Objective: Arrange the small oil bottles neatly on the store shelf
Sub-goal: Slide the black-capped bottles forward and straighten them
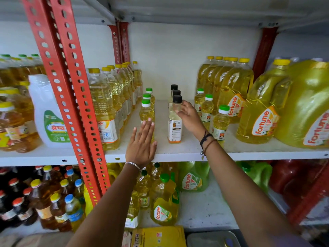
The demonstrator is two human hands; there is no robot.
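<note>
We had both arms stretched to the white shelf (pixel 187 148), where the small oil bottles stood in short files running front to back. Our left hand (pixel 141 143) was open and flat, fingers together, resting against the front green-capped bottle (pixel 146 111) of the left file, with two more green caps lined up behind it. It gripped nothing; it looked like a push or a steadying touch. Our right hand (pixel 189 116) was also open, its fingers (pixel 180 114) spread against the shoulder of the front black-capped bottle (pixel 175 120), touching it from the right side without closing around it. Two more black caps stood directly behind that one. To the right, three further green-capped small bottles (pixel 220 122) stood in a looser, staggered line just beside the large yellow-capped jugs (pixel 236 97). Tall yellow-capped bottles (pixel 105 107) filled the left end, next to the red upright (pixel 71 97).

We judged the step in hand to be straightening: nudging the two middle files square and setting their front bottles in line with each other. The task seemed well along, since those files were already tidy. The next move probably called for gentle sideways pressure low on the bottles so they slid and did not tip, then attention to the staggered group on the right.
</note>
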